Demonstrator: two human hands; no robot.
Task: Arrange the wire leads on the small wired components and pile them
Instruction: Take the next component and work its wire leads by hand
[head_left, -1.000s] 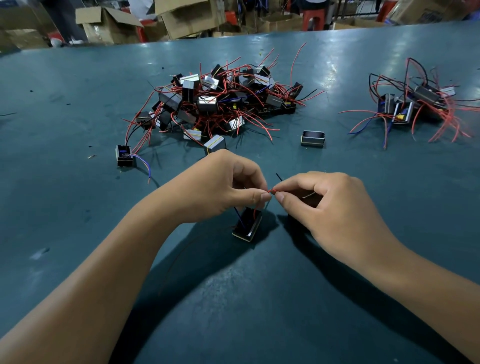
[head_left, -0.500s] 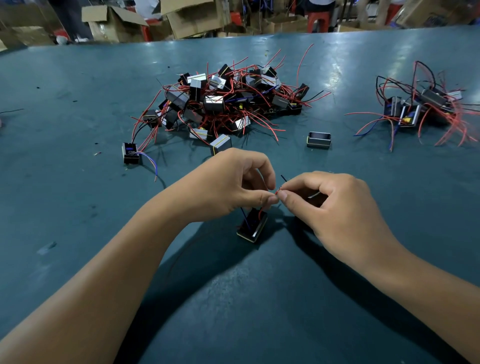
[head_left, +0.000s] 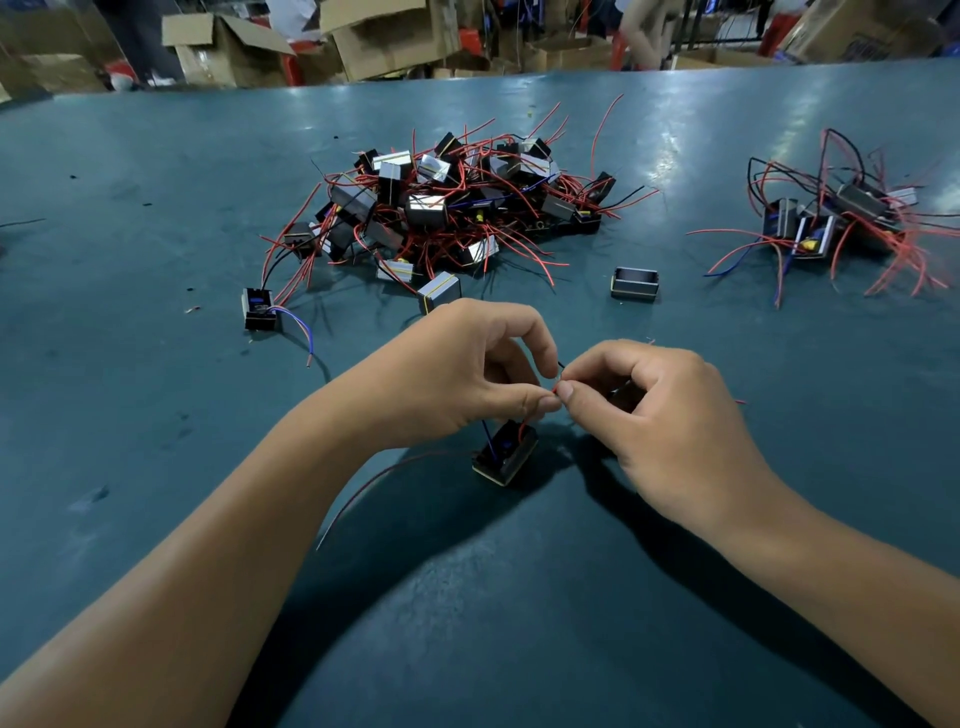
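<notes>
Fingertips meet over a thin red lead (head_left: 555, 388): the left hand (head_left: 467, 364) pinches it between thumb and forefinger, and the right hand (head_left: 660, 410) pinches the same wire just beside, so both grips are clamped on the lead where the hands touch. Below them the small black component (head_left: 505, 453) hangs or rests tilted just over the table (head_left: 156, 415), a blocky body with a pale edge band, a blue wire and a dark one trailing from it toward the person. The step in hand looks like the lead-arranging itself, perhaps twisting or straightening; next would likely come tidying the remaining wires, then setting the piece on a pile. Beyond lies the big tangled heap (head_left: 447, 208) of boxy, shiny-faced parts bristling with springy red leads, a smaller heap (head_left: 841, 223) far right, a lone wireless frame (head_left: 635, 283) between, and one stray component (head_left: 258, 309) to the left
</notes>
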